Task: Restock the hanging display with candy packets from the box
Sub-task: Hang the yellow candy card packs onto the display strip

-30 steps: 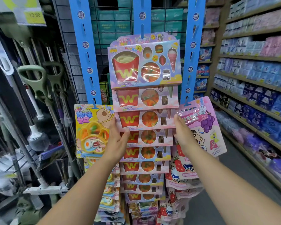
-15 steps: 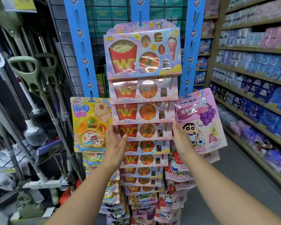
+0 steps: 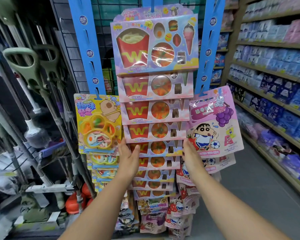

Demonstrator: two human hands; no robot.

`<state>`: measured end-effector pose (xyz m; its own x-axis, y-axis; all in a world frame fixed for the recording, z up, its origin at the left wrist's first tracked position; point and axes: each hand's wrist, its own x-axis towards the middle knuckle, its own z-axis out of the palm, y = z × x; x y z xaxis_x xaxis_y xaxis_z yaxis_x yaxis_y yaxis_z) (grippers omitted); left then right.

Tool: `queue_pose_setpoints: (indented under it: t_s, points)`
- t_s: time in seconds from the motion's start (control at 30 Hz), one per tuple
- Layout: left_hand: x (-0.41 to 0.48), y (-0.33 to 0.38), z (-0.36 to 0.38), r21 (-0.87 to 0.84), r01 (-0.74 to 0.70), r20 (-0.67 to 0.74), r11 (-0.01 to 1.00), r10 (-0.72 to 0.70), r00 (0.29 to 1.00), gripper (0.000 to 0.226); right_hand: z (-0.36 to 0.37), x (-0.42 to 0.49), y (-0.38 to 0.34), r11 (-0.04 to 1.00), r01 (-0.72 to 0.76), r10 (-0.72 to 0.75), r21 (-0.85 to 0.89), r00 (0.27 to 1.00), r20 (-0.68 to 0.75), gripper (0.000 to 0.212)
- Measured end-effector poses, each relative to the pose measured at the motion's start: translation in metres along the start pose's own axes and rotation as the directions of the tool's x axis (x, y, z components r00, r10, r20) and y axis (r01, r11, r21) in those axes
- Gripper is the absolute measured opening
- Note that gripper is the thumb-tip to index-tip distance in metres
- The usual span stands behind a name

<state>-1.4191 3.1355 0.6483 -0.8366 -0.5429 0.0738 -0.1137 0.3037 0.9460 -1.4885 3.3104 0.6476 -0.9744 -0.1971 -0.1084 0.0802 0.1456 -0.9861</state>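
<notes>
A column of fast-food candy boxes [image 3: 154,44] with a red "W" fries carton hangs overlapped on the middle blue strip [image 3: 152,6]. My left hand [image 3: 128,158] clasps the column's left edge at a lower fast-food candy box [image 3: 156,148], thumb across its front. My right hand [image 3: 191,153] holds the same box's right edge. Yellow candy packets [image 3: 97,123] hang on the left blue strip [image 3: 87,49]. Pink cartoon candy packets [image 3: 215,122] hang on the right blue strip [image 3: 210,49]. No supply box is in view.
Mops and brooms [image 3: 31,80] hang close on the left of the wire grid panel [image 3: 73,54]. Shelves of blue and pink packs [image 3: 274,70] line the right side. A grey aisle floor [image 3: 246,179] runs between them.
Both hands have slid down the middle column by about one box. The camera has tilted down, so the display sits higher in view.
</notes>
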Motion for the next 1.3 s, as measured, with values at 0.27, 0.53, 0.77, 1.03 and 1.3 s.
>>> queue_pose_setpoints:
  t_s: [0.27,0.53,0.77,1.03,1.3]
  points:
    - [-0.012,-0.011,0.0,0.023,-0.009,0.008,1.0,0.009,1.0,0.064,-0.005,0.004,0.015,0.999,0.02,-0.02,-0.032,1.0,-0.007,0.062]
    - [-0.019,-0.027,0.0,0.031,0.023,0.081,0.999,-0.026,0.996,0.067,-0.003,0.004,0.016,0.999,0.016,-0.016,-0.031,1.0,-0.011,0.058]
    - [-0.032,-0.046,0.007,0.148,-0.006,0.107,0.989,-0.01,0.994,0.061,-0.001,0.0,0.026,0.996,0.025,-0.025,-0.083,1.0,-0.007,0.055]
    - [-0.018,-0.06,0.016,0.029,0.195,0.166,0.98,-0.197,0.966,0.073,0.008,0.01,0.059,0.988,-0.155,0.155,-0.006,0.988,-0.011,0.062]
    - [-0.003,-0.057,0.021,-0.003,0.309,0.053,0.951,-0.308,0.95,0.064,0.011,0.02,0.064,0.986,-0.164,0.164,-0.012,0.986,0.007,0.064]
